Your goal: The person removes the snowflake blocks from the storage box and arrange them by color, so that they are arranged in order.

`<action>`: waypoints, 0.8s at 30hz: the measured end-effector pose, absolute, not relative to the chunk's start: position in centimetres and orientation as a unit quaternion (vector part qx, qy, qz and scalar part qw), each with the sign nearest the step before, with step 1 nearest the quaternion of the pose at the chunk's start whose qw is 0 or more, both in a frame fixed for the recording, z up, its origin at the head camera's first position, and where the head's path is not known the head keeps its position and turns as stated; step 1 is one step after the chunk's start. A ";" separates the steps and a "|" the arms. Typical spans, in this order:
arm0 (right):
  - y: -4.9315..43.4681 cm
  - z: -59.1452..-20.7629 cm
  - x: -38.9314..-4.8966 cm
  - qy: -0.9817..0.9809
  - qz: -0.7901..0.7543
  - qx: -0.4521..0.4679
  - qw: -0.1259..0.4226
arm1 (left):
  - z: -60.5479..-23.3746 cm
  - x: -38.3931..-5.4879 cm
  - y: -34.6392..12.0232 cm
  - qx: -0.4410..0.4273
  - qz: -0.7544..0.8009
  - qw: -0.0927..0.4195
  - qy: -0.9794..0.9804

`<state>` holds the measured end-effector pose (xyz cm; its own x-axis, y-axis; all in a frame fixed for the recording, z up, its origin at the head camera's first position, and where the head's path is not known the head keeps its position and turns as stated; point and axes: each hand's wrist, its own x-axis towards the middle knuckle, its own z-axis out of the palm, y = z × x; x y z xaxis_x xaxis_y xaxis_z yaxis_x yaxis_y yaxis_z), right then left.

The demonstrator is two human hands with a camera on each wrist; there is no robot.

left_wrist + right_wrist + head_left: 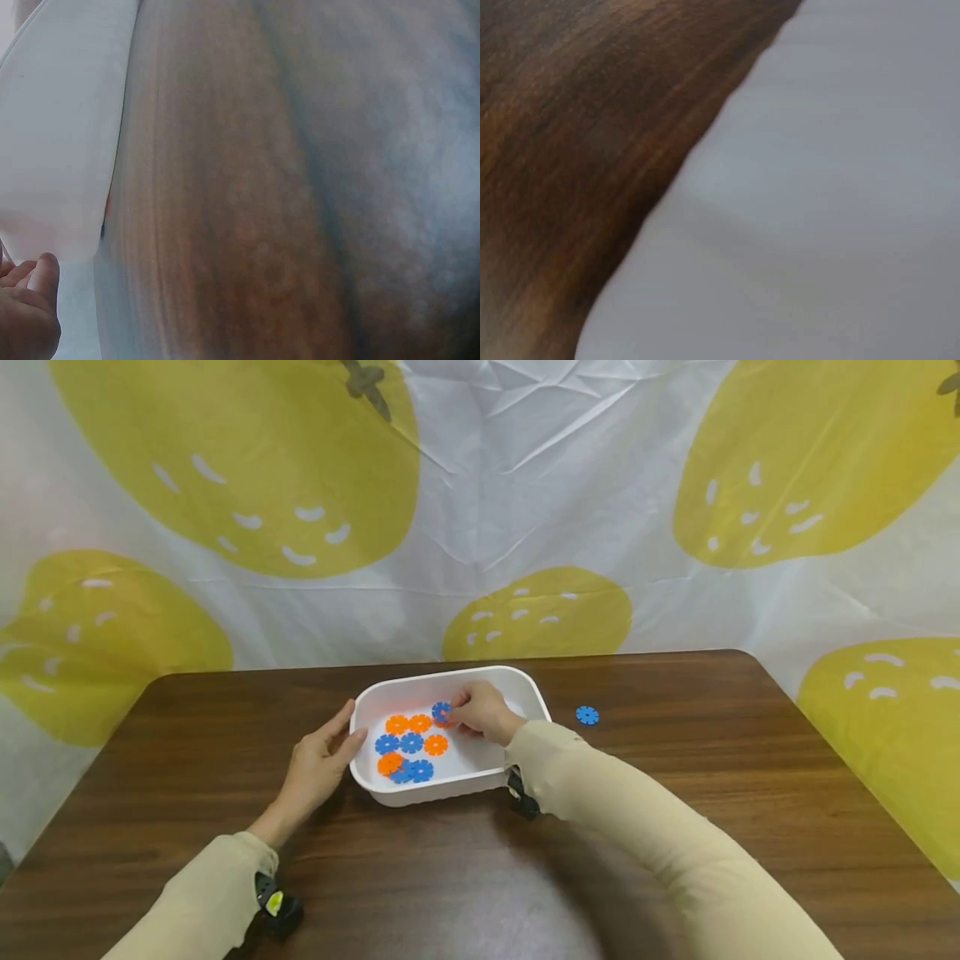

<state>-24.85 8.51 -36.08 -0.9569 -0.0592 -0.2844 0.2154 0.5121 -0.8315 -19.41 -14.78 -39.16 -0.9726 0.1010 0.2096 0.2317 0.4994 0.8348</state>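
Note:
In the head view a white plastic bin (457, 768) stands on the table. My left hand (315, 768) holds its left end, thumb at the rim and fingers along the outside wall. The left wrist view shows this hand (30, 307) at a corner of the bin (60, 150). My right hand (486, 710) reaches inside and pinches a blue notched plastic disc (441, 712) over the bin floor. Close under that disc an orange one peeks out. Several orange discs (436, 744) and blue discs (412, 742) lie in the left half, some overlapping. The right wrist view shows only the bin's outer wall (817, 210) and table.
A single blue disc (587, 716) lies on the brown wooden table (675, 735), right of the bin. Behind the table's back edge hangs a white curtain (480, 527) with large yellow fruit prints. Dark wrist devices (277, 906) are strapped at both sleeves.

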 end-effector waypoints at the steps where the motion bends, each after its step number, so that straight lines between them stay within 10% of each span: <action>1: 8.7 -35.8 -24.8 0.854 -0.499 0.046 0.139 | -39.1 -19.4 -14.8 -0.097 -0.492 0.068 -0.863; 24: 20.2 -31.3 -23.5 0.743 -0.662 0.081 0.056 | -39.6 -19.6 -14.9 -0.103 -0.480 0.067 -0.869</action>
